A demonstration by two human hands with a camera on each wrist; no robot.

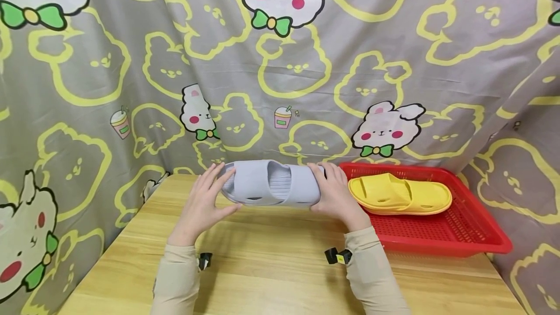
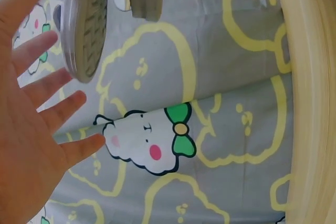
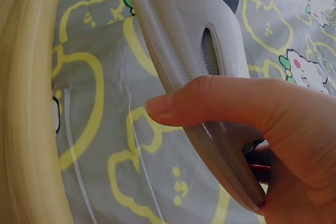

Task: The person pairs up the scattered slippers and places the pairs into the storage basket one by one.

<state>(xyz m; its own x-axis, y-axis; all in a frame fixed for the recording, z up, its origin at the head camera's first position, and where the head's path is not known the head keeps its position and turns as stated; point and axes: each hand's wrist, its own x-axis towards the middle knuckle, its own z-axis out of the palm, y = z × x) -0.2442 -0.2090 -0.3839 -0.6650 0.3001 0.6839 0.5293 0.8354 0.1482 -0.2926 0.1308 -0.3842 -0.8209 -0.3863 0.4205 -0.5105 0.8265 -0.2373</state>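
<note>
A pair of pale grey-blue slippers (image 1: 253, 181) is up in front of me above the far edge of the table, set together head to tail. My right hand (image 1: 334, 196) grips their right end; in the right wrist view the thumb (image 3: 194, 103) lies across the side of a slipper (image 3: 194, 35). At the left end is my left hand (image 1: 203, 203), its fingertips overlapping that end in the head view. Seen from the left wrist, its fingers (image 2: 58, 114) are straight and spread beside a slipper's patterned sole (image 2: 94, 30).
A red plastic basket (image 1: 481, 227) stands on the right of the wooden table (image 1: 262, 266), holding a pair of yellow slippers (image 1: 393, 193). A grey curtain (image 1: 306, 81) with cartoon prints hangs behind and along the sides. Black wrist-camera mounts (image 1: 338, 255) stick out at both sleeves.
</note>
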